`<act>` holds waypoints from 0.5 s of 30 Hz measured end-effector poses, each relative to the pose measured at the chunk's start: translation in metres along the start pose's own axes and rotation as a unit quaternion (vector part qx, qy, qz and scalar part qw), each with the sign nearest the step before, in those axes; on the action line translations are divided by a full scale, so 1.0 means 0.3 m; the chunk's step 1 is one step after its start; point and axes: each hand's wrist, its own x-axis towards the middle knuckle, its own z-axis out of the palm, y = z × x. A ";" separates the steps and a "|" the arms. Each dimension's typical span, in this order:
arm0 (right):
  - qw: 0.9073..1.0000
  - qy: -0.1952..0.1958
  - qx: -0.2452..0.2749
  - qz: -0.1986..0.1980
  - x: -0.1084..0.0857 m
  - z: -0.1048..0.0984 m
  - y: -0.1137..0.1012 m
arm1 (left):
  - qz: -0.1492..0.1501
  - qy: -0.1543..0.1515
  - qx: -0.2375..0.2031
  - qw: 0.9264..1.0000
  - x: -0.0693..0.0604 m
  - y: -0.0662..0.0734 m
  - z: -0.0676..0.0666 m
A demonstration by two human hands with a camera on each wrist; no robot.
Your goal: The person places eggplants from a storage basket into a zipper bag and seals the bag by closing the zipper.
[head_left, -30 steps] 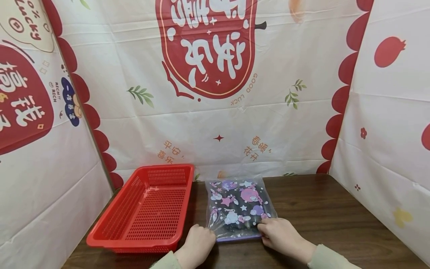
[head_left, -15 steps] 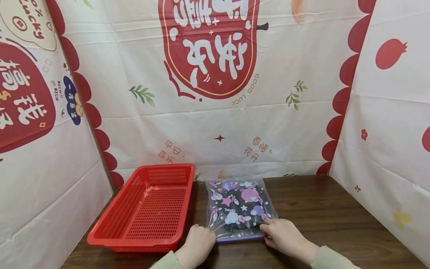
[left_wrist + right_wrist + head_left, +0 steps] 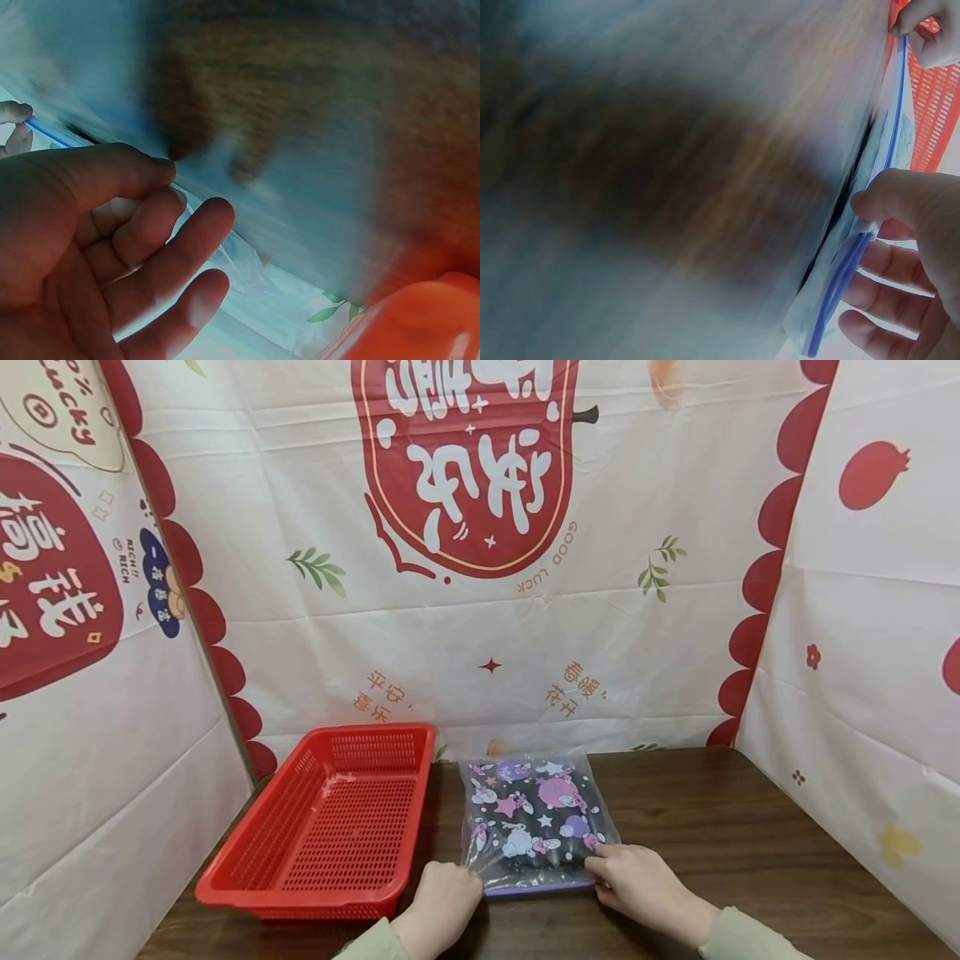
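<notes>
A clear zip bag [image 3: 536, 818] printed with pink, purple and white cartoon figures and stars lies flat on the table. Its purple-blue zip strip [image 3: 536, 887] runs along the edge nearest the person. My left hand [image 3: 442, 902] pinches the strip's left end between thumb and index finger; its other fingers [image 3: 199, 300] are loosely bent. Towards the right end, my right hand [image 3: 645, 885] pinches the strip [image 3: 842, 274] between thumb and forefinger, and a short length sticks out past the grip. Something dark shows through the bag; I cannot tell what it is.
A red plastic basket [image 3: 300, 903] with perforated sides stands left of the bag, close to the left hand. Dark wooden table top [image 3: 712, 827] extends to the right. Printed white cloth [image 3: 480, 635] hangs behind and along both sides.
My right hand has slid slightly rightward along the zip strip, towards its right end. The left hand keeps its grip on the left end, and the bag stays in place.
</notes>
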 end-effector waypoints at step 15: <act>1.000 0.010 -0.001 0.000 -0.008 -0.006 0.017 | 0.001 0.016 0.005 1.000 -0.002 -0.003 -0.003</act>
